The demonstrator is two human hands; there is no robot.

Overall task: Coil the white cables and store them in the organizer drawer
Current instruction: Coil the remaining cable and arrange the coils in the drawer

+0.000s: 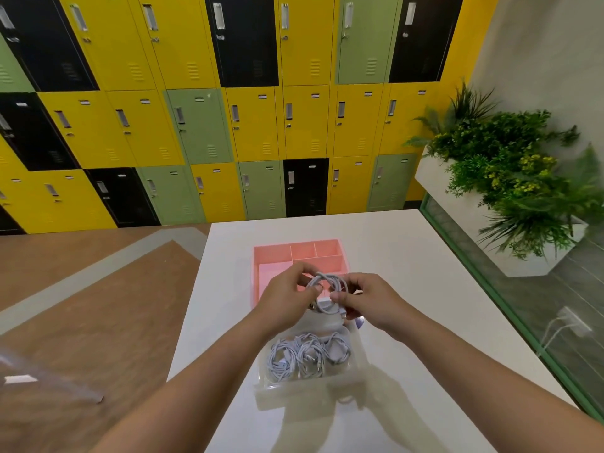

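A white cable (327,283) wound into a small coil is held above the pink organizer (281,253). My left hand (285,294) pinches the coil's left side and my right hand (366,297) pinches its right side. Nearer to me, the clear drawer (287,389) is pulled out toward me from the organizer. Three coiled white cables (307,354) lie side by side inside it. The organizer's front part is hidden behind my hands.
The white table (408,289) carries the organizer near its middle. Its left edge drops to a brown floor. A green-framed glass partition (510,308) runs along the right edge, with a planter of green plants (510,178) behind it. Coloured lockers (228,109) fill the far wall.
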